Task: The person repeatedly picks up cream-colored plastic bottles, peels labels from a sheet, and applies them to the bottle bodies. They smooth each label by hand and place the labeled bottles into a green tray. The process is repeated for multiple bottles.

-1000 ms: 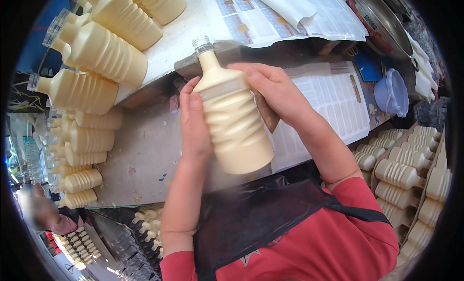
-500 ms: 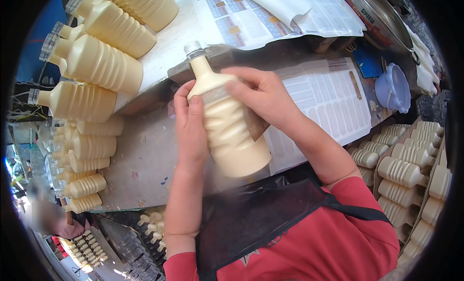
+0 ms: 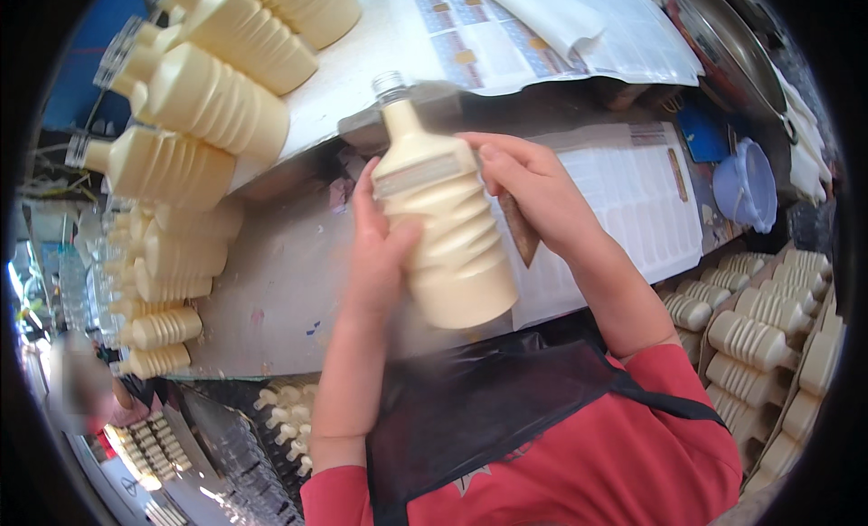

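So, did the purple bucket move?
No, the purple bucket looks unmoved: it sits in the same spot, just right of the lower white sheet. Only the whole view shifted.

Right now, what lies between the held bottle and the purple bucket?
From the bottle to the purple bucket, the head view shows the right hand with a brown flat piece, then a pale sheet.

The grey bench in front of me bore a pale label sheet. Over on the raised white shelf, cream bottles stood near printed sheets.
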`<action>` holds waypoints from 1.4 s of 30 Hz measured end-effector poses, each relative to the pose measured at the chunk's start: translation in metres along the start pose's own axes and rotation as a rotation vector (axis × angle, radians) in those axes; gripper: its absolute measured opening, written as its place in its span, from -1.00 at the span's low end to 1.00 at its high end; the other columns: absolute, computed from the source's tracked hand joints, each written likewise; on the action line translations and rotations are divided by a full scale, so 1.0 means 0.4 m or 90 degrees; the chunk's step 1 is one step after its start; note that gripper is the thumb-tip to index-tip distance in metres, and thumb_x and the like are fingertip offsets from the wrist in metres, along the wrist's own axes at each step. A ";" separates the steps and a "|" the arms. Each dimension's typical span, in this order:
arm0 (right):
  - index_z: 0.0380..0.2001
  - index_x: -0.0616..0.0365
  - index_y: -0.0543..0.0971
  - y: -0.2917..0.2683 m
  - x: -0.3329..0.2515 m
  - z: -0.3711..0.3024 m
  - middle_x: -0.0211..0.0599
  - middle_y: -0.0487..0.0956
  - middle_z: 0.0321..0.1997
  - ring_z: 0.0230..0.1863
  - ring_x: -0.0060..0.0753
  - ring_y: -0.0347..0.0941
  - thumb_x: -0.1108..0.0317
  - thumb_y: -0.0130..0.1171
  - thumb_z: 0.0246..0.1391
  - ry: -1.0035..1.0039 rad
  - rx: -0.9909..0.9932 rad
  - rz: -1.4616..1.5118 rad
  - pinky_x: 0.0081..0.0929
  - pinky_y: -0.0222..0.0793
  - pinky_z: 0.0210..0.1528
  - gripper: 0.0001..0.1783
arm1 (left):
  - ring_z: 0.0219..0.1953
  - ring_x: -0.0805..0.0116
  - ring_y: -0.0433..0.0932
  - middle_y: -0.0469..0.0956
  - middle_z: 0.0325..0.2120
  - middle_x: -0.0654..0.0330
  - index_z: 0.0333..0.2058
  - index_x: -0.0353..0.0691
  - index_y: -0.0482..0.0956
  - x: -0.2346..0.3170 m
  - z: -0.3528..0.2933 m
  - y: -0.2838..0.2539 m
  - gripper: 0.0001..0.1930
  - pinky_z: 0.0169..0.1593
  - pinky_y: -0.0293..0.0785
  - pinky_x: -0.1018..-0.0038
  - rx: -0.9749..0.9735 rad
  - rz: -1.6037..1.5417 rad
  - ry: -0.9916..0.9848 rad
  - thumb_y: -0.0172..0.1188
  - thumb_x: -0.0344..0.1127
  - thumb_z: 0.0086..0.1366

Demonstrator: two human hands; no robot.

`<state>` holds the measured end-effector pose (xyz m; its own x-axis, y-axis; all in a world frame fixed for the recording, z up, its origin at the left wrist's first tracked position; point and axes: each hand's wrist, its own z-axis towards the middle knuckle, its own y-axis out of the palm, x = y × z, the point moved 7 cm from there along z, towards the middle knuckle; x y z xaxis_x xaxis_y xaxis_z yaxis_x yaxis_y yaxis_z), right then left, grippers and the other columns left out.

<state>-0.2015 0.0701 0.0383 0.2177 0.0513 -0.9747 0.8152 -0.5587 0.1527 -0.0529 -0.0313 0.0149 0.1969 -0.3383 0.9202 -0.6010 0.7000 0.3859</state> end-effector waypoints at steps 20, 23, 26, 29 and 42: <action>0.23 0.20 0.53 0.011 0.064 0.008 -0.61 0.33 -0.46 -0.59 -0.78 0.14 0.02 -0.17 0.54 0.125 0.008 -0.006 -0.69 0.06 -0.56 -0.47 | -0.03 0.06 0.69 0.63 -0.02 -0.15 0.41 -0.26 0.02 0.065 -0.031 0.021 -0.09 0.08 0.57 0.26 0.147 0.271 -0.002 0.40 -0.29 0.22; 0.23 0.22 0.53 -0.002 0.063 0.013 -0.58 0.46 -0.35 -0.38 -0.75 0.35 0.03 -0.16 0.54 0.088 -0.011 -0.032 -0.69 0.28 -0.34 -0.46 | 0.05 0.11 0.63 0.57 0.05 -0.12 0.40 -0.26 0.04 0.047 -0.024 0.013 -0.12 0.12 0.55 0.27 0.117 0.205 -0.002 0.39 -0.31 0.23; 0.27 0.25 0.49 0.008 0.026 0.008 -0.61 0.38 -0.43 -0.54 -0.79 0.21 0.04 -0.14 0.53 0.034 0.004 -0.070 -0.73 0.14 -0.52 -0.45 | 0.12 0.19 0.53 0.49 0.10 -0.04 0.39 -0.24 0.06 0.021 -0.015 0.000 -0.18 0.19 0.49 0.29 0.097 0.118 0.012 0.34 -0.37 0.26; 0.28 0.26 0.49 0.007 0.007 0.007 -0.63 0.37 -0.43 -0.50 -0.80 0.21 0.07 -0.09 0.51 0.013 0.003 -0.078 -0.75 0.17 -0.46 -0.46 | 0.18 0.28 0.46 0.41 0.17 0.02 0.40 -0.23 0.06 0.018 -0.016 0.009 -0.33 0.27 0.42 0.33 0.068 0.017 -0.018 0.14 -0.18 0.46; 0.17 0.34 0.56 0.020 0.031 0.032 -0.33 0.65 0.02 0.01 -0.63 0.52 0.25 0.15 0.41 -0.013 0.001 -0.047 -0.57 0.47 0.10 -0.58 | 0.09 0.29 0.55 0.51 0.08 0.03 0.25 -0.31 0.31 0.008 0.042 -0.012 -0.52 0.19 0.51 0.33 0.063 0.054 0.007 -0.22 -0.03 0.64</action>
<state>-0.1992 0.0559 0.0254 0.1458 0.0765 -0.9864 0.8275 -0.5558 0.0792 -0.0624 -0.0465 0.0147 0.1494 -0.2729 0.9504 -0.6898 0.6598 0.2980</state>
